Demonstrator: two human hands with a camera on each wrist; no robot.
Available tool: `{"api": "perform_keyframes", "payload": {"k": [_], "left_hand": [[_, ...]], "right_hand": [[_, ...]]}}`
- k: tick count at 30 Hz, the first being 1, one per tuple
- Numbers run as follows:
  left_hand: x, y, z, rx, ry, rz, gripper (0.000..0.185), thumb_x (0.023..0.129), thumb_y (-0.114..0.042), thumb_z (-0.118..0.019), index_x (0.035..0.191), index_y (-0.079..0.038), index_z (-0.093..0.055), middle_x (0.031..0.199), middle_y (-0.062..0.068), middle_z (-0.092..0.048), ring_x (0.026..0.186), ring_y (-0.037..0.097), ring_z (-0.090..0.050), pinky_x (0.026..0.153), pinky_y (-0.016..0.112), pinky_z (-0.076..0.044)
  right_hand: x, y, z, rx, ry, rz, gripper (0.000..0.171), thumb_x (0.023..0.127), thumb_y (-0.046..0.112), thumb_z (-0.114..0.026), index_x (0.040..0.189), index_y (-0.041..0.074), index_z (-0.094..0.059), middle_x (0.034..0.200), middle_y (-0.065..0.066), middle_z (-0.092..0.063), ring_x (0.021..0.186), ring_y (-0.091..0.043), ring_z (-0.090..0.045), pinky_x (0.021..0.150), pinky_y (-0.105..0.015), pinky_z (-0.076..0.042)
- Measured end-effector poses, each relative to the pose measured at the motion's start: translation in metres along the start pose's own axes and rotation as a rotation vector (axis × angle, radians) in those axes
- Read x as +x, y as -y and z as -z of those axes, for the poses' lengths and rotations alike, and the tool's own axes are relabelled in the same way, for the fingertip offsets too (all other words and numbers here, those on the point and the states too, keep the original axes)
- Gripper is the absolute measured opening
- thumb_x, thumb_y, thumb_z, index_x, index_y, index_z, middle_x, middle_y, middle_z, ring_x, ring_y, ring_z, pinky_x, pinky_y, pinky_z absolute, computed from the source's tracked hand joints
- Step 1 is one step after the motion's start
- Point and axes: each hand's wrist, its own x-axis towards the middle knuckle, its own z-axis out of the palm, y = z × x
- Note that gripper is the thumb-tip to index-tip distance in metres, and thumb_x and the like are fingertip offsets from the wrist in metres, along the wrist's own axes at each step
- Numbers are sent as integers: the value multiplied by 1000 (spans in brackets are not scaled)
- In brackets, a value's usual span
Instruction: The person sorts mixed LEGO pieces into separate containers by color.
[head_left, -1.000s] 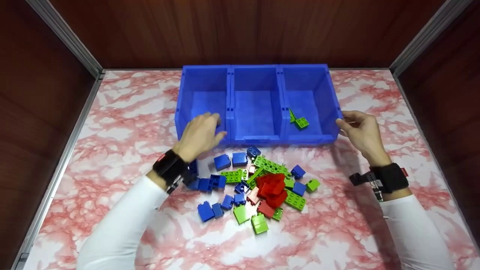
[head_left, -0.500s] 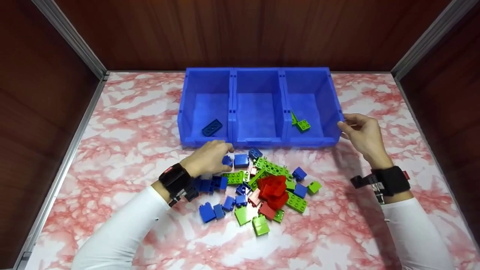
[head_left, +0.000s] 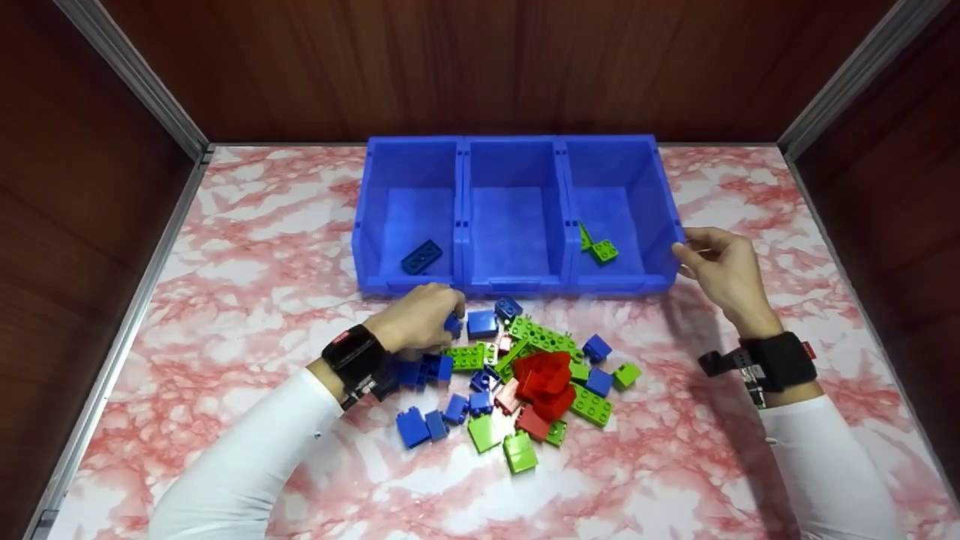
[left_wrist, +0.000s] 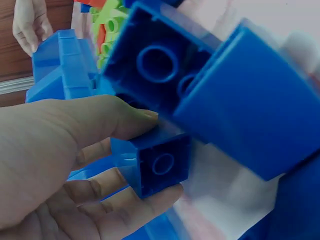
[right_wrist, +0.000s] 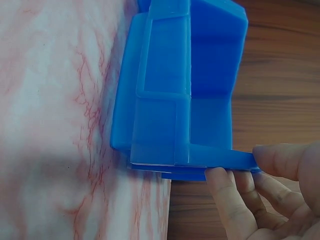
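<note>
Left hand (head_left: 418, 319) pinches a glossy blue brick (left_wrist: 150, 172), square-ended, its hollow underside showing a round tube, at seven o'clock from a three-compartment blue bin (head_left: 510, 285). Right hand (head_left: 724, 274) pinches the bin's three o'clock wall. Red bricks (head_left: 544, 379) lie at the brick's four o'clock.

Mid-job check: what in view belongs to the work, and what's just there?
Likely the job: held blue brick, joined blue bins, dark brick in left bin, green pieces in right bin, loose bricks.
Just there: wood panels, metal rails, wrist straps.
</note>
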Motion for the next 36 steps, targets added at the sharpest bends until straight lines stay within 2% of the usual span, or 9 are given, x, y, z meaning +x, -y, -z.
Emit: {"api": "perform_keyframes", "payload": {"k": [5, 7, 9, 16, 22, 27, 32, 36], "left_hand": [[-9, -3, 20, -82, 6, 43, 43, 91, -10, -80, 130, 0, -67, 129, 19, -70, 101, 28, -72, 95, 40, -63], [-13, -4, 32, -97, -13, 54, 43, 90, -12, -81, 130, -1, -67, 129, 17, -69, 110, 31, -69, 95, 40, -63], [-17, -4, 44, -110, -37, 71, 44, 89, -13, -82, 129, -1, -67, 128, 16, -69, 111, 31, -69, 92, 39, -64], [-20, -1, 82, -51, -152, 63, 38, 88, -8, -79, 124, 0, -68, 123, 17, -71, 110, 34, -69, 98, 43, -62], [-5, 7, 103, 26, -220, 69, 35, 86, -7, -78, 118, 4, -69, 118, 21, -71, 108, 37, -68, 97, 47, -60], [12, 18, 106, 51, -210, 104, 36, 85, -6, -78, 118, 5, -68, 120, 22, -72, 112, 39, -69, 101, 48, -59], [29, 28, 106, 68, -196, 146, 37, 86, -8, -81, 118, 5, -69, 122, 23, -74, 117, 41, -69, 105, 51, -57], [45, 34, 108, 72, -183, 182, 40, 86, -11, -81, 121, 5, -71, 127, 25, -73, 121, 44, -69, 108, 52, -56]], "right_hand": [[0, 0, 1, -6, -4, 0, 38, 101, 11, -68, 133, -11, -64, 95, 4, -70, 81, 0, -68, 80, -19, -63], [0, 0, 2, -17, -6, -2, 38, 102, 11, -68, 133, -10, -64, 95, 3, -71, 81, 1, -67, 80, -18, -63], [0, 0, 3, -23, -7, -3, 38, 102, 11, -68, 133, -10, -65, 96, 2, -72, 81, 1, -67, 79, -18, -63], [1, 1, 3, -35, -11, 4, 37, 102, 11, -68, 133, -9, -65, 95, 5, -71, 81, 0, -67, 78, -16, -63], [1, 2, 2, -19, -5, -7, 39, 102, 10, -68, 134, -10, -63, 90, 14, -67, 81, 1, -67, 80, -17, -63], [1, 1, 0, -15, -8, 1, 37, 101, 11, -68, 132, -10, -65, 90, 11, -68, 80, 1, -67, 79, -17, -63], [1, 0, -1, -25, -9, 17, 36, 101, 11, -68, 131, -9, -67, 87, 14, -67, 78, 2, -68, 78, -19, -64], [1, 0, -1, -46, -16, 16, 36, 102, 13, -68, 131, -8, -67, 92, 8, -69, 79, 2, -67, 78, -17, -63]]}}
